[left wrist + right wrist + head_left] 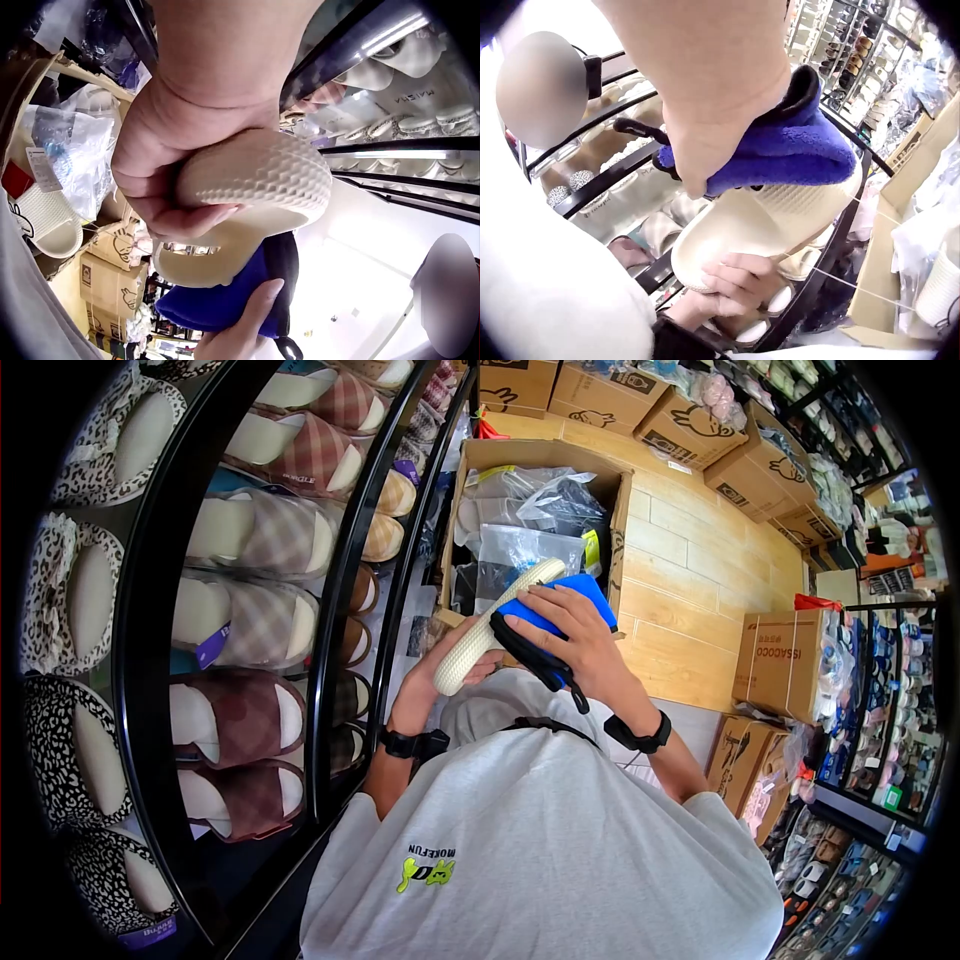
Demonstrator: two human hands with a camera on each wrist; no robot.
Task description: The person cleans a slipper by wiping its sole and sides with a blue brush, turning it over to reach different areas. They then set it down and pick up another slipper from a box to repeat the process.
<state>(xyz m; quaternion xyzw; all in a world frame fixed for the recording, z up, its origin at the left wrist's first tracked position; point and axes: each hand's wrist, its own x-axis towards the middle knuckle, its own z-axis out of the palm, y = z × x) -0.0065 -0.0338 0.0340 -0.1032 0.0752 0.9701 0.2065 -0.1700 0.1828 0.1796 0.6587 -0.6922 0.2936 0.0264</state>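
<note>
My left hand (437,660) grips a cream slipper (462,663) by one end, its fingers curled round the dimpled edge (262,176) in the left wrist view. The slipper is tilted up in front of my waist. Against its other end my right hand (572,635) holds a folded blue plush cloth (598,600) with black trim and a black loop (641,130). Fingers lie across the cloth, with the thumb (259,306) on its side. In the right wrist view the cloth (780,157) overlaps the slipper's upper part, hiding some of it.
An open cardboard box (622,510) with plastic-bagged goods stands just beyond my hands. A black-framed rack (335,590) of checked slippers (260,525) rises close on my left. Printed cartons (690,425) line the back of the wooden floor (680,575); more cartons (775,665) stand at right.
</note>
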